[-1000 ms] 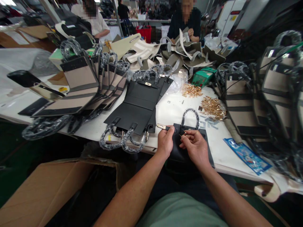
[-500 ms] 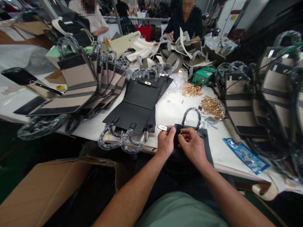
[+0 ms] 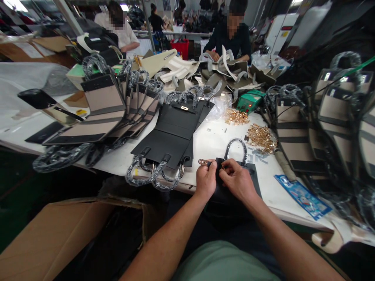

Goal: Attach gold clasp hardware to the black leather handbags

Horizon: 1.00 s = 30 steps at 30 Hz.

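Note:
A small black handbag point(image 3: 254, 180) with a wrapped handle point(image 3: 236, 143) lies at the white table's near edge. My left hand point(image 3: 205, 180) pinches its black strap, whose gold metal tip point(image 3: 203, 162) sticks out to the left. My right hand point(image 3: 238, 180) is closed on the bag's top edge, its fingertips pinching a small gold fitting point(image 3: 223, 167) against the bag. Both hands touch each other over the bag.
Flat black bags point(image 3: 172, 132) and beige-and-black bags point(image 3: 99, 105) lie left; more beige bags point(image 3: 299, 132) stack right. Piles of gold fittings point(image 3: 261, 136), a green tool point(image 3: 249, 100), a blue packet point(image 3: 303, 193). A cardboard box point(image 3: 55, 234) sits below left. Two people work at the far side.
My right hand has closed in on the bag's top edge beside the left hand. The view has tilted slightly; the strap tip stays pinched in the left hand.

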Each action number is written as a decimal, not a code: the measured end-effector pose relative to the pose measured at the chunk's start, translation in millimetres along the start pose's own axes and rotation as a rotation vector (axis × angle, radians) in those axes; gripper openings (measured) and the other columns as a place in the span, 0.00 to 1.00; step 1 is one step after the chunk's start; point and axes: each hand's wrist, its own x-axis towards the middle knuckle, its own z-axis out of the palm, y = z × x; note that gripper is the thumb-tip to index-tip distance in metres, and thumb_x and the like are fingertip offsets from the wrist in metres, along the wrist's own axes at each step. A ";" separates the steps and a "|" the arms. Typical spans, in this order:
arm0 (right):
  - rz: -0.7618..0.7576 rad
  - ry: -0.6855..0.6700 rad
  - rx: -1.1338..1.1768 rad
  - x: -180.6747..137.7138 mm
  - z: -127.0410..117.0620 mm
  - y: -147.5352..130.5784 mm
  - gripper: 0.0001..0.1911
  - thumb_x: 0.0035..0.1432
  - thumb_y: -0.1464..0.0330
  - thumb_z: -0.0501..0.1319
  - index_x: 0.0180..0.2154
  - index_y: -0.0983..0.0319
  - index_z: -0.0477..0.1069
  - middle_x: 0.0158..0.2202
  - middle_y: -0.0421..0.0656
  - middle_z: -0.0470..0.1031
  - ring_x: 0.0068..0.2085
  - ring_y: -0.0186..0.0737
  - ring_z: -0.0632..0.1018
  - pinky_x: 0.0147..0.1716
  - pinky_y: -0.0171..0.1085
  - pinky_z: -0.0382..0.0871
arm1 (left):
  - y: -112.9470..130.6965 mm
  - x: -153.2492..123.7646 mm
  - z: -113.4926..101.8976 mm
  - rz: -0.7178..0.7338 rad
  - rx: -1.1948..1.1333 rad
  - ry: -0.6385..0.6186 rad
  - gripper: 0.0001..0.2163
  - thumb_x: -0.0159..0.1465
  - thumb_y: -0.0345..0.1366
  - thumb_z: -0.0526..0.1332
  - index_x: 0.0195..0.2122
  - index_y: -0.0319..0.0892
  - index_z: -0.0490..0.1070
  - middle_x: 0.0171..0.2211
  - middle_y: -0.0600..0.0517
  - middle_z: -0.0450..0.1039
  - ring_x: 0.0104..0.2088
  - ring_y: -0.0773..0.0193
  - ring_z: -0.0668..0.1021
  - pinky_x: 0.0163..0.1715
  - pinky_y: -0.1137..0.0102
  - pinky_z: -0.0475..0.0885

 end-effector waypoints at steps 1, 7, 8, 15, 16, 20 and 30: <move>0.017 0.002 0.017 -0.5 0.4 1.1 0.06 0.56 0.64 0.59 0.37 0.56 0.70 0.20 0.33 0.72 0.21 0.36 0.75 0.24 0.34 0.66 | 0.1 -0.1 0.2 0.011 0.012 0.001 0.13 0.65 0.44 0.59 0.36 0.40 0.77 0.34 0.50 0.77 0.37 0.59 0.77 0.43 0.68 0.69; 0.141 0.016 0.197 -5.0 1.7 7.1 0.10 0.56 0.60 0.61 0.38 0.58 0.70 0.23 0.35 0.74 0.21 0.36 0.77 0.22 0.32 0.68 | -0.3 0.9 0.9 0.037 0.054 -0.027 0.13 0.67 0.44 0.57 0.35 0.41 0.76 0.33 0.50 0.76 0.37 0.60 0.76 0.42 0.69 0.68; 0.131 0.017 0.207 -5.2 1.9 7.4 0.10 0.57 0.60 0.61 0.39 0.58 0.70 0.23 0.35 0.74 0.21 0.36 0.78 0.22 0.33 0.68 | -0.8 1.1 0.9 0.034 0.050 -0.037 0.13 0.67 0.44 0.57 0.36 0.41 0.76 0.33 0.50 0.76 0.37 0.60 0.76 0.43 0.69 0.68; 0.103 -0.032 0.162 0.2 1.1 5.1 0.10 0.57 0.61 0.60 0.40 0.58 0.71 0.22 0.34 0.73 0.19 0.36 0.77 0.22 0.33 0.68 | -1.2 0.5 1.2 0.025 0.034 -0.031 0.13 0.67 0.43 0.58 0.38 0.41 0.77 0.37 0.48 0.77 0.41 0.58 0.77 0.46 0.67 0.68; 0.110 -0.037 0.159 1.3 0.8 5.3 0.10 0.58 0.61 0.60 0.40 0.58 0.71 0.22 0.34 0.73 0.19 0.36 0.77 0.22 0.33 0.68 | -0.7 0.4 1.3 0.029 0.032 -0.030 0.13 0.67 0.43 0.58 0.38 0.41 0.77 0.37 0.48 0.78 0.41 0.58 0.77 0.46 0.67 0.68; 0.148 -0.083 0.205 5.0 -0.5 8.4 0.12 0.58 0.60 0.60 0.41 0.58 0.71 0.22 0.35 0.74 0.20 0.37 0.78 0.21 0.33 0.70 | 1.0 0.1 1.4 0.024 0.045 -0.042 0.13 0.67 0.43 0.58 0.39 0.41 0.78 0.38 0.48 0.78 0.41 0.58 0.78 0.46 0.67 0.69; 0.124 -0.091 0.224 8.2 1.6 10.6 0.12 0.59 0.61 0.58 0.43 0.58 0.67 0.21 0.33 0.72 0.21 0.36 0.79 0.21 0.32 0.68 | 3.5 0.0 -1.1 0.024 0.071 -0.082 0.13 0.67 0.44 0.58 0.40 0.42 0.78 0.38 0.48 0.79 0.41 0.59 0.78 0.45 0.68 0.69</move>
